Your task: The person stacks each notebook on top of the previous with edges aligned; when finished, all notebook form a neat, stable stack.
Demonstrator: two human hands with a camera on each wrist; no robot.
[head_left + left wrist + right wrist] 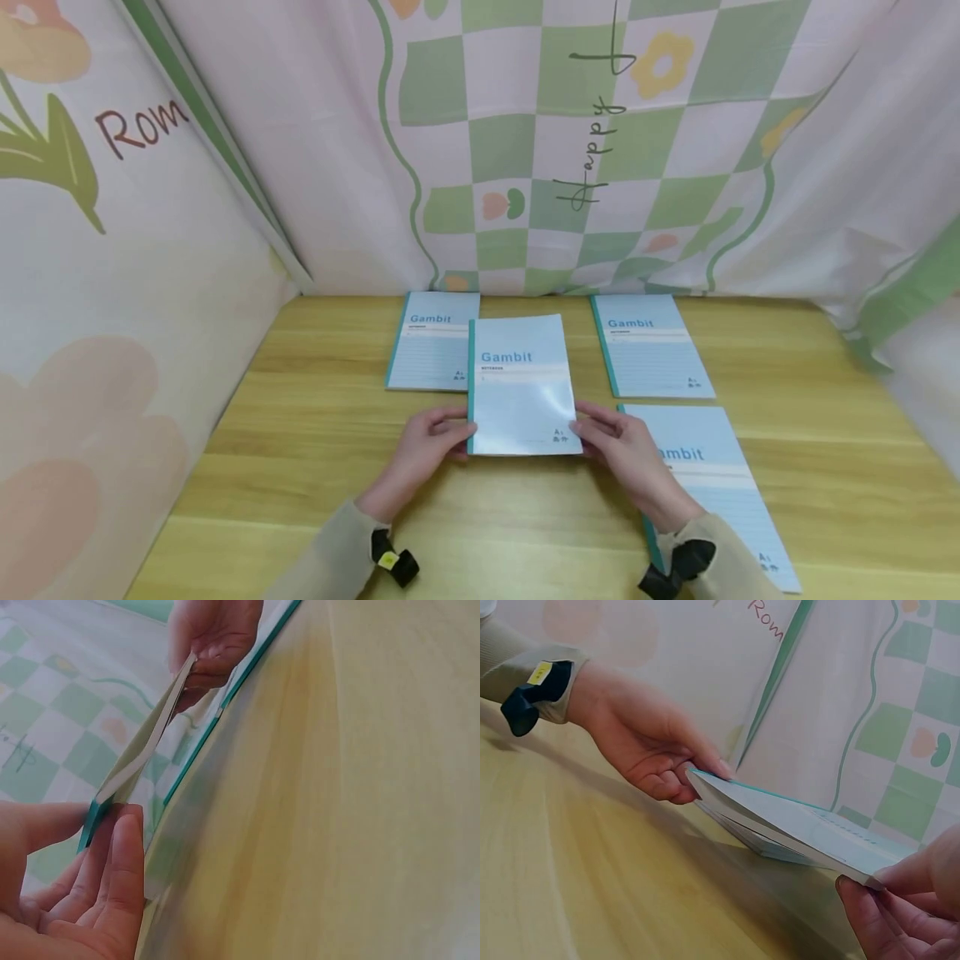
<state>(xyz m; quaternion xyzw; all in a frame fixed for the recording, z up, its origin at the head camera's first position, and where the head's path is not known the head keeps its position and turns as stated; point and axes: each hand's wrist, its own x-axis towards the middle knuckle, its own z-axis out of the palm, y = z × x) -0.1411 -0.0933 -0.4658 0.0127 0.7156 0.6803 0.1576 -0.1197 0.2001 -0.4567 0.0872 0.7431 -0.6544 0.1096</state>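
Observation:
A light-blue notebook (521, 400) with a teal spine and the word Gambit on its cover is held up above the table between both hands. My left hand (431, 450) pinches its spine side near the lower corner, thumb on top and fingers beneath. On the opposite edge my right hand (618, 446) grips the lower right corner the same way. From the right wrist view the notebook (795, 825) appears raised off the tabletop, its page edges facing the camera. In the left wrist view the teal spine (91, 821) sits between thumb and fingers.
Behind the held one, a similar notebook (427, 350) lies at the back left, partly covered. Another notebook (652, 354) lies at the back right. A further notebook (720, 492) lies beneath the right forearm. A patterned curtain (502, 142) hangs along the wooden table's (315, 358) far edge.

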